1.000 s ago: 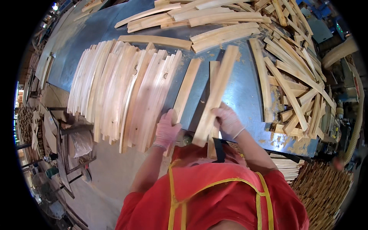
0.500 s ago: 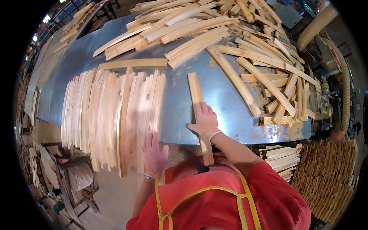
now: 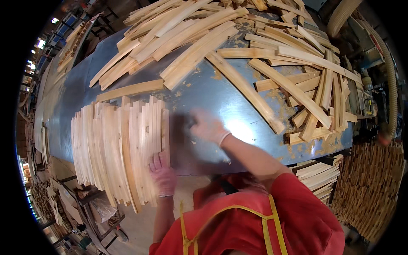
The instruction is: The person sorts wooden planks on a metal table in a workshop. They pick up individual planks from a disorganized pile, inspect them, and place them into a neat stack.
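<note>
Left grip (image 3: 162, 176) flat, pressing slat row (image 3: 121, 148); right grip (image 3: 207, 126) blurred, state unclear.

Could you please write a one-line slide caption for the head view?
Left hand rests on a row of curved wooden slats; blurred right hand over the metal table.

1. Neat row of pale curved wooden slats (image 3: 119, 148) sits on the left of the blue-grey metal tabletop (image 3: 212, 97), reaching over its near edge.
2. Left hand (image 3: 162, 174) lies on that row's near right corner.
3. Right hand (image 3: 206, 126) is over bare tabletop, just right of the row.
4. Loose heap of pale wooden slats (image 3: 272, 55) lies behind and to the right.
5. Stacked wooden slats (image 3: 318, 176) sit below the tabletop's right end.
</note>
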Tool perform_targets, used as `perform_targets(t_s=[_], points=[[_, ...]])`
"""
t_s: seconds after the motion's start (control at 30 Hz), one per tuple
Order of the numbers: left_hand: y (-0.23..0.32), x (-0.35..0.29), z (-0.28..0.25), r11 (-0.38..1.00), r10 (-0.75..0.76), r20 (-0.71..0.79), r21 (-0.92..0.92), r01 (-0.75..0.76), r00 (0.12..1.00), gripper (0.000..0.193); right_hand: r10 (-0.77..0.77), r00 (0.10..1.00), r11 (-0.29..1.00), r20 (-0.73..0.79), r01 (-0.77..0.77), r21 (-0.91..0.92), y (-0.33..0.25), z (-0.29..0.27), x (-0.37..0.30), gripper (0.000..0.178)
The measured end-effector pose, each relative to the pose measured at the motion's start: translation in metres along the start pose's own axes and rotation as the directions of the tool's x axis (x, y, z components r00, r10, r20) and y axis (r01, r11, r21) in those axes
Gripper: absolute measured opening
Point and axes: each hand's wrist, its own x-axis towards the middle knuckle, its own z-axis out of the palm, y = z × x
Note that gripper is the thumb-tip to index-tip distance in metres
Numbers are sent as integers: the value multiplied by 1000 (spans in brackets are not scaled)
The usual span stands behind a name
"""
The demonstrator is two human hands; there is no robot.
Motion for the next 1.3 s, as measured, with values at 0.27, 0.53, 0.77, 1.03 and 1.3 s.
perform_targets(t_s=[0.27, 0.53, 0.77, 1.03, 1.3], points=[[27, 27, -12, 996, -84, 58, -37, 86, 995, 78, 511, 853, 860, -106, -508, 53, 119, -162, -39, 70], [107, -8, -52, 427, 223, 510, -817, 387, 831, 74, 287, 853, 373, 436, -519, 769, 31, -23, -106, 73], [34, -45, -72, 957, 115, 447, -291, 22, 887, 60, 251, 777, 948, 577, -317, 15, -40, 85, -105, 64], [-5, -66, -8, 985, 163, 9, 49, -163, 987, 72, 16, 842, 918, 538, -226, 326, -20, 77, -66, 50], [71, -21, 8, 914, 96, -14, -395, -94, 995, 84, 277, 759, 246, 589, -648, 720, 43, 38, -81, 68]])
